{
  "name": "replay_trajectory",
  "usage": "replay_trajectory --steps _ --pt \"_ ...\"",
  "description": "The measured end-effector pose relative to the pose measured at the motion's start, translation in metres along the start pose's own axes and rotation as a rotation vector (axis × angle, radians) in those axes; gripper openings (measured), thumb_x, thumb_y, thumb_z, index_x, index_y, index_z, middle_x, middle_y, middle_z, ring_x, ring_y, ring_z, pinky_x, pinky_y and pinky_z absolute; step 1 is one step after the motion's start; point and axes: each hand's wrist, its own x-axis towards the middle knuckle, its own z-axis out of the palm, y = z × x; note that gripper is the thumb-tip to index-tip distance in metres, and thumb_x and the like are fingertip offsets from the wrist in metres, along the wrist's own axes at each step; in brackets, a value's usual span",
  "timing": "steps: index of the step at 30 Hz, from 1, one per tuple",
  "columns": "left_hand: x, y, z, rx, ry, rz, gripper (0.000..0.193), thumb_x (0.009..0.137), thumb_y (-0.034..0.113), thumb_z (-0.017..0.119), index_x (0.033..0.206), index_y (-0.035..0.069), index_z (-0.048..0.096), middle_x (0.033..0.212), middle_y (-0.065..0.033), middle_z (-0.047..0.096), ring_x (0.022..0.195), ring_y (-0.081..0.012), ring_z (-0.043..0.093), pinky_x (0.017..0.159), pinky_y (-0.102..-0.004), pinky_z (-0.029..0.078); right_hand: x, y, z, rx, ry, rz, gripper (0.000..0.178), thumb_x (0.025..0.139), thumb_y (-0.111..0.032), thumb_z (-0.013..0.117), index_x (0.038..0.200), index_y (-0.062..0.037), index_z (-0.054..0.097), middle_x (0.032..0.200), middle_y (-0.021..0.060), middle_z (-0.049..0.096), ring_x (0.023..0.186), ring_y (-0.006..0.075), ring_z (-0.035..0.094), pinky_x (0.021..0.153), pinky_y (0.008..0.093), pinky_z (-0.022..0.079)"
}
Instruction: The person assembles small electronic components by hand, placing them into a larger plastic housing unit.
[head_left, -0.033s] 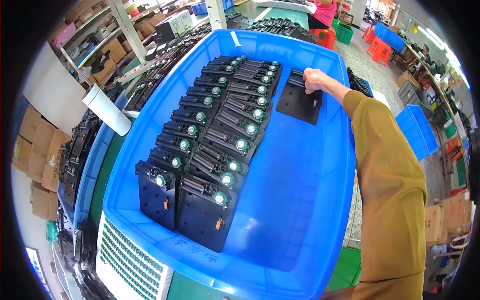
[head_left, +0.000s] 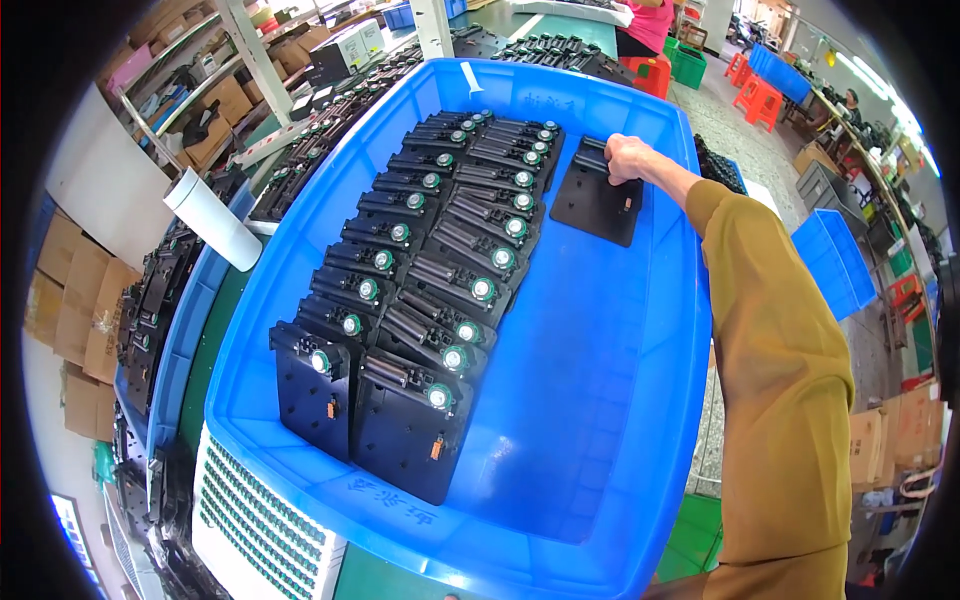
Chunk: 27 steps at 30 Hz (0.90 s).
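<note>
At the far right inside a big blue plastic tub (head_left: 560, 370), my right hand (head_left: 627, 160) has its fingers closed on the upper part of a black flat plate assembly (head_left: 594, 210). The plate lies against the tub's floor, with a dark cylinder along its far edge and a small orange part near the hand. My fingers hide its upper right corner. To the left, similar black plate assemblies (head_left: 405, 440) overlap in two long rows, each showing a round silver disc with a green ring. My left hand does not show.
A white cylinder (head_left: 212, 220) leans beside the tub's left wall. A white tray (head_left: 262, 515) of small green-ringed parts sits at the near left. More black assemblies (head_left: 320, 150) lie beyond the left wall. Red stools (head_left: 762, 105) and a blue crate (head_left: 833, 265) stand right. A person in pink (head_left: 650, 22) is behind.
The plate assembly under my right hand has shifted very slightly left. My hand keeps its hold, and the rows stay as they were.
</note>
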Motion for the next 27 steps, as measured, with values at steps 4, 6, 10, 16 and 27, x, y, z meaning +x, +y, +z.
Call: replay_trajectory --steps 4,6,10,16,27 --pt "0.002 0.001 0.001 -0.023 0.028 0.001 0.050 0.076 0.035 0.077 0.116 0.007 0.069 0.132 -0.0220 0.058 0.111 -0.0464 0.052 0.093 -0.0581 0.043 0.006 -0.002 0.004 0.062 0.117 -0.052 0.043 0.071 -0.009 0.080 0.112 -0.0031 0.067 0.116 0.0200 0.069 0.112 0.0372 0.065 0.089 0.0475 0.056" --pt "0.002 0.001 0.000 -0.023 0.020 -0.006 0.050 0.076 0.035 0.077 0.116 0.007 0.069 0.133 -0.0218 0.058 0.111 -0.0462 0.052 0.093 -0.0579 0.043 0.002 -0.006 0.001 0.059 0.111 -0.040 0.045 0.071 -0.010 0.081 0.113 -0.0036 0.066 0.119 0.0198 0.068 0.114 0.0373 0.064 0.090 0.0470 0.056" --pt "0.004 0.002 0.000 -0.036 0.032 -0.011 0.050 0.076 0.035 0.077 0.117 0.007 0.069 0.134 -0.0215 0.058 0.112 -0.0459 0.053 0.094 -0.0574 0.043 -0.007 -0.013 -0.004 0.072 0.139 -0.022 0.044 0.067 -0.009 0.080 0.109 -0.0056 0.067 0.114 0.0173 0.069 0.110 0.0362 0.065 0.088 0.0449 0.056" --pt "0.004 0.000 -0.003 -0.043 -0.002 -0.005 0.050 0.079 0.036 0.076 0.118 0.007 0.069 0.134 -0.0219 0.058 0.113 -0.0460 0.053 0.094 -0.0574 0.042 -0.011 -0.010 -0.004 0.058 0.187 -0.033 0.038 0.067 -0.006 0.079 0.103 -0.0037 0.068 0.111 0.0195 0.069 0.108 0.0376 0.066 0.088 0.0453 0.056" --pt "0.004 0.002 -0.003 -0.030 0.006 -0.017 0.048 0.080 0.036 0.075 0.116 0.006 0.069 0.133 -0.0215 0.058 0.112 -0.0463 0.052 0.094 -0.0575 0.042 -0.015 -0.009 -0.004 0.037 0.263 -0.011 0.028 0.095 -0.011 0.045 0.113 -0.0026 0.065 0.120 0.0228 0.066 0.113 0.0432 0.063 0.090 0.0511 0.055"
